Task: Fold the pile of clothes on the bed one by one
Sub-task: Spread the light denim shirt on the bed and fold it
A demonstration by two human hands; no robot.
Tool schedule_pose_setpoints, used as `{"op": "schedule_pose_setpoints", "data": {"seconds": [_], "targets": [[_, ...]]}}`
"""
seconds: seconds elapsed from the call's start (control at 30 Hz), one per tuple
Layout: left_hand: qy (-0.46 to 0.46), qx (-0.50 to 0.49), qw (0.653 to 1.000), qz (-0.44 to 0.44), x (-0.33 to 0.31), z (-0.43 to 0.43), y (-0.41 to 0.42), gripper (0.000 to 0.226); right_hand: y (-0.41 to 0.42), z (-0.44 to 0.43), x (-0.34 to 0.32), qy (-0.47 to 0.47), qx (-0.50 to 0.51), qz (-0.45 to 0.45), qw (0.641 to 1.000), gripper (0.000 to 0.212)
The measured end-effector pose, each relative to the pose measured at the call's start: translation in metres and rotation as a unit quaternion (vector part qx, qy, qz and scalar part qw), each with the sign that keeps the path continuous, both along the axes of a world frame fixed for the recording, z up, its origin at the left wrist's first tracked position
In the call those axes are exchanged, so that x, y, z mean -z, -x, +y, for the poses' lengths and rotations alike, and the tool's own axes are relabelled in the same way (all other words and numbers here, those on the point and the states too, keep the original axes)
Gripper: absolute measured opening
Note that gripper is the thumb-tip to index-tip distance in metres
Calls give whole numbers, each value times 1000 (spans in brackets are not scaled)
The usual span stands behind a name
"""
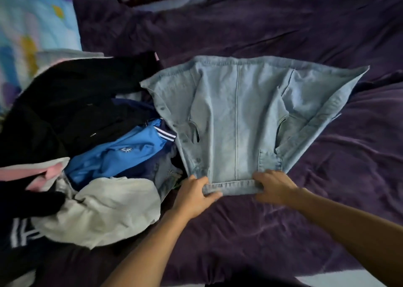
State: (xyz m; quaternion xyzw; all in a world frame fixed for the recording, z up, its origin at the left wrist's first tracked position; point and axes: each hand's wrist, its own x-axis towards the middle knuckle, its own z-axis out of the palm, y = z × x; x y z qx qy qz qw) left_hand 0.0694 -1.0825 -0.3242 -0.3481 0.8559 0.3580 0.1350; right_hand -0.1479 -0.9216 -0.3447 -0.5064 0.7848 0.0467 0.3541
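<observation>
Left hand (192, 194) and right hand (273, 185) pinch near hem of denim jacket (237, 116), spread on purple bedspread (283, 232).

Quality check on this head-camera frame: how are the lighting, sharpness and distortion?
Head view: dim, even light, no glare; denim shirt, left hand and right hand reasonably sharp; clothes pile and patterned blanket at the left edge smeared; wide-angle bowing toward the corners.

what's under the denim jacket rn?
The denim jacket lies mostly on the purple bedspread. Its left edge appears to overlap the clothes pile, by the blue top. Anything beneath its middle is covered.
</observation>
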Motion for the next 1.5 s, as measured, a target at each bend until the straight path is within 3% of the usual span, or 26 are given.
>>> {"op": "schedule_pose_setpoints", "data": {"seconds": [0.07,0.17,0.3,0.4,0.5,0.63,0.83,0.97,1.1,1.17,1.2,1.27,1.33,1.4,1.5], "targets": [[45,45,998,-31,-22,19,-9,44,-8,20,-20,10,0,-11,1000,27],[138,100,984,-50,-48,35,-21,37,-17,46,-45,50,15,6,999,17],[190,117,974,-31,-75,31,-32,34,-30,66,-76,135,50,53,988,31],[200,88,975,27,-100,16,-36,32,-40,69,-105,182,94,103,973,30],[183,25,975,121,-138,0,-43,35,-54,61,-149,242,181,55,952,18],[192,-40,951,238,-204,-15,-64,22,-85,46,-220,344,250,30,905,23],[94,-146,890,422,-312,-28,-102,43,-117,25,-332,481,336,-60,808,31],[-61,-170,863,473,-391,-39,-111,60,-120,32,-413,554,371,-81,741,20],[-178,-106,800,563,-455,-37,-116,31,-131,51,-476,608,369,-158,685,9],[-126,-18,813,569,-474,-35,-116,40,-137,55,-498,631,363,-162,666,4],[-63,38,847,527,-479,-35,-117,55,-139,58,-506,632,364,-146,668,3],[168,138,916,338,-478,-39,-119,83,-142,68,-513,594,363,-111,710,13],[334,172,909,182,-465,-48,-120,82,-146,82,-511,514,356,-123,771,33],[348,158,905,186,-453,-56,-122,51,-153,90,-508,431,325,-173,824,37],[398,63,877,263,-442,-70,-118,39,-164,88,-508,348,259,-261,862,22]]}}
